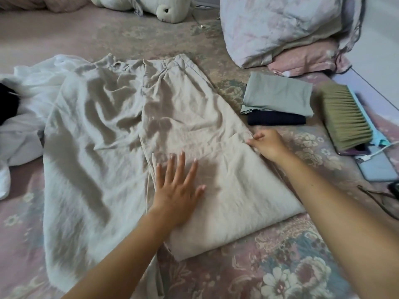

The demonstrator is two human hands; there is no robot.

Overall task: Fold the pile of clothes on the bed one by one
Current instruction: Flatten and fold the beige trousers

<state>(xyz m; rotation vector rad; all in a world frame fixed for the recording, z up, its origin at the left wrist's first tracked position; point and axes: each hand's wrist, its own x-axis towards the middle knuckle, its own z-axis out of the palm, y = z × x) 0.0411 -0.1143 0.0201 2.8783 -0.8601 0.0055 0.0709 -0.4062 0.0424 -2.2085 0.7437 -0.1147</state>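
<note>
Beige wide-leg trousers [103, 130] lie spread on the bed, waistband at the far end; the right leg is folded up over itself at the near end. My left hand [177, 188] lies flat with spread fingers on that folded leg. My right hand [267, 143] pinches the trousers' right edge at the fold. A white garment [28, 104] and a black one [7, 102] lie in a heap at the left. Two folded pieces, a pale green one [278, 91] on a dark navy one [276, 120], are stacked at the right.
A bed brush [343, 117] with a blue handle lies at the right beside a phone [375, 167] on a white cable. A bundled quilt [285, 26] and a plush toy [151, 7] sit at the far end. The floral bedsheet [269, 266] covers the bed.
</note>
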